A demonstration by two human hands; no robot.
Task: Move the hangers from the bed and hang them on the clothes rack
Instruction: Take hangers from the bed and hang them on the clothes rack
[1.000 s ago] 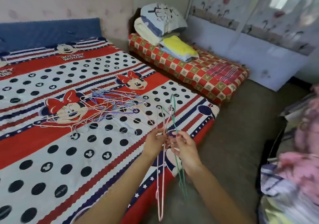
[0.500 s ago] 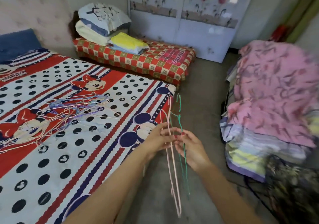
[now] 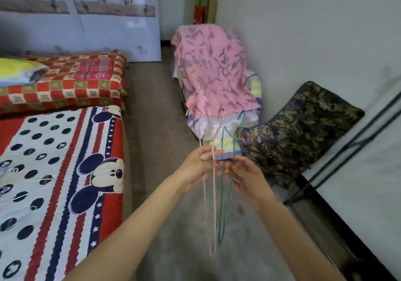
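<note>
My left hand (image 3: 198, 164) pinches a thin pink wire hanger (image 3: 213, 211) that hangs down over the floor, hook end up. Right beside it, my right hand (image 3: 245, 176) pinches a green wire hanger (image 3: 222, 215), also dangling with its hook up. Both hands are close together in the middle of the view, off the bed. The bed (image 3: 54, 172) with its cartoon-mouse cover lies at the left. A dark metal frame with white fabric, probably the clothes rack (image 3: 347, 148), stands at the right edge.
A pile of folded bedding under a pink floral cloth (image 3: 213, 72) stands ahead by the wall. A dark leaf-print cushion (image 3: 299, 133) leans beside it. A low red checked mattress (image 3: 65, 85) sits beyond the bed. Bare grey floor (image 3: 156, 129) runs between the bed and the pile.
The view has swung right, away from the bed and its heap of hangers, toward the pile and the rack. Both hands still hold the pink and green hangers, now slightly apart.
</note>
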